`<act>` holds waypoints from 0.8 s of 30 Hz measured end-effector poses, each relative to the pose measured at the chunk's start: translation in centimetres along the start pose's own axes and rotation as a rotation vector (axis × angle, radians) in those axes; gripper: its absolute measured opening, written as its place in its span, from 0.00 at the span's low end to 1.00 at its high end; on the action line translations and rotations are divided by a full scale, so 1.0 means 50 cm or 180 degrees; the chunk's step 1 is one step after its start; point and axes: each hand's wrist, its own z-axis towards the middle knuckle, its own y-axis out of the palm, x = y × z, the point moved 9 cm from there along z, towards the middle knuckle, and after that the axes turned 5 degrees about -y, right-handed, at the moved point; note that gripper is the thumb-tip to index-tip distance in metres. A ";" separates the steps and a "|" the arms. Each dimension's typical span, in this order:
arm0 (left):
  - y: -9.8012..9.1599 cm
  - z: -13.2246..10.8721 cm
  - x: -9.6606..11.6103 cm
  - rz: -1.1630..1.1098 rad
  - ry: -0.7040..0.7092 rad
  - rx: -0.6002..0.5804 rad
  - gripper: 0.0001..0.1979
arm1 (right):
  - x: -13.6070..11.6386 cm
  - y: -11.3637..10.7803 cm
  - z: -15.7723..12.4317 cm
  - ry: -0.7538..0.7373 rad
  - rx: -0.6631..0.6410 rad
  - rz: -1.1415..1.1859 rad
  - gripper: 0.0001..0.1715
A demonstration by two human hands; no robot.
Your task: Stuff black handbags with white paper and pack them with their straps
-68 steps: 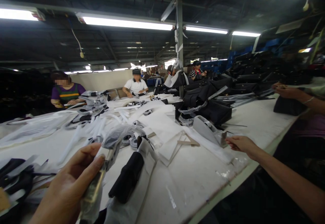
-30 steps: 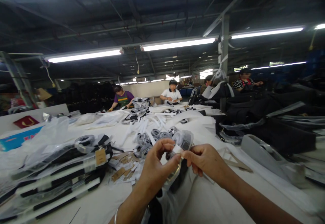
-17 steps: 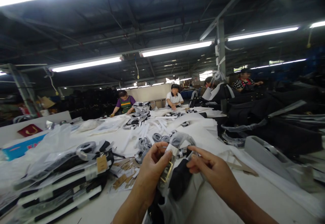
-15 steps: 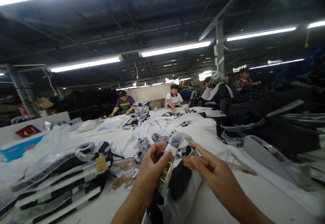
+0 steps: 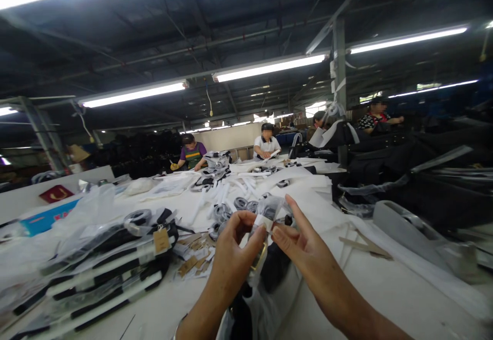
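My left hand (image 5: 233, 252) is closed, pinching a white strip (image 5: 264, 222) wrapped around a plastic-covered strap (image 5: 269, 205) between thumb and fingers. The thumb of my right hand (image 5: 314, 258) presses at the right end of that strip; its index finger points up and the other fingers are curled. Gold-coloured metal hardware (image 5: 259, 259) shows under clear plastic below the left thumb. A black item (image 5: 275, 268), partly in whitish wrapping, hangs under both hands, and its lower part lies toward me on the table.
Plastic-wrapped black and white straps (image 5: 103, 283) are piled at left, beside loose brown tags (image 5: 188, 263). Wrapped coils (image 5: 221, 211) lie just beyond my hands. A grey tape dispenser (image 5: 408, 232) stands at right. Several people work across the white table (image 5: 181, 201).
My right hand has moved left, closing in from beside the strap to the white strip. The left hand keeps its pinch. The whole view has shifted slightly.
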 end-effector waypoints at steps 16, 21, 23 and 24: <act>-0.007 -0.135 -0.070 0.0903 0.0546 0.0621 0.31 | -0.004 -0.034 0.133 0.0050 0.0449 -0.0555 0.54; 0.060 -0.122 -0.152 0.0249 0.0179 -0.0106 0.37 | -0.019 -0.015 0.171 0.0149 0.0382 -0.0763 0.48; 0.068 -0.116 -0.156 0.0097 0.0234 -0.0223 0.32 | -0.019 -0.042 0.170 0.0110 0.0425 -0.1237 0.46; 0.066 -0.114 -0.156 0.0047 0.0291 -0.0283 0.30 | -0.017 -0.071 0.170 0.0037 0.0494 -0.1559 0.43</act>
